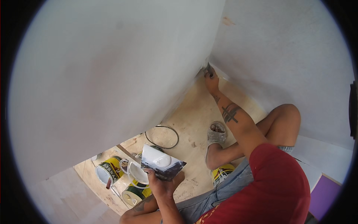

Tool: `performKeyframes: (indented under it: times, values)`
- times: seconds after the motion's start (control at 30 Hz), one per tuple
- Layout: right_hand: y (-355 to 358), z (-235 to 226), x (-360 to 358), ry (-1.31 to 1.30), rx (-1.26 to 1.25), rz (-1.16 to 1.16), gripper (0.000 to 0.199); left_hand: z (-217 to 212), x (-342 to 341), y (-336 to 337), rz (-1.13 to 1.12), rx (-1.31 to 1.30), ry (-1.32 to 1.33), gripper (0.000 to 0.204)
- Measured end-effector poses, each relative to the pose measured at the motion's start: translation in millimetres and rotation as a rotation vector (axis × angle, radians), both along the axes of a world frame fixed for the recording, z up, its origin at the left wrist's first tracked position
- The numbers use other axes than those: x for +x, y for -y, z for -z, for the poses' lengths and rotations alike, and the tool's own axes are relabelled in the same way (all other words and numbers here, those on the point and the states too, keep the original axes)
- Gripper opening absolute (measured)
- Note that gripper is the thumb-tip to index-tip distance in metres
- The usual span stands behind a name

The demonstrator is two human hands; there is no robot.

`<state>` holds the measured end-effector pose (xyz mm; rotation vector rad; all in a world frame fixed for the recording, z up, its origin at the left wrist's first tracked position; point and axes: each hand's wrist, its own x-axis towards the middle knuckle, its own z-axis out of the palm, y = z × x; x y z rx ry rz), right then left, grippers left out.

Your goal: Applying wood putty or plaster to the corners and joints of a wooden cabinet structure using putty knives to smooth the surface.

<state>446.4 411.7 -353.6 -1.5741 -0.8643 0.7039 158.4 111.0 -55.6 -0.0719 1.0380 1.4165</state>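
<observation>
My left hand grips a flat dark board from below, fingers wrapped under its near edge. A mound of white putty sits on top and coats the far part of the board. My right arm is stretched out to the low corner where two pale walls meet. There my right hand is closed around a small dark tool, probably a putty knife. Its far end is at the corner, and the blade is too small to make out.
Yellow-and-black cans stand and lie on the floor at lower left, beside a white-rimmed container. A black cable loops near the left wall. Another can is by my leg. A purple panel shows at lower right.
</observation>
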Motion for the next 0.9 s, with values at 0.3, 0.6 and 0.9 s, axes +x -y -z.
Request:
performKeyframes:
  times: [0.3, 0.6, 0.9]
  values:
    - [-9.7, -3.7, 21.5, 0.140, 0.010, 0.001, 0.036, 9.8, -6.3, 4.4, -0.066, -0.119, 0.114, 0.042]
    - [-27.0, 0.7, 33.3, 0.237, 0.137, 0.017, 0.032, 4.0, 2.6, -3.5, -0.066, -0.197, 0.099, 0.041]
    - [-28.3, 7.6, 28.6, 0.249, 0.162, 0.098, 0.030, 4.1, 0.5, -3.8, -0.054, -0.134, 0.149, 0.042]
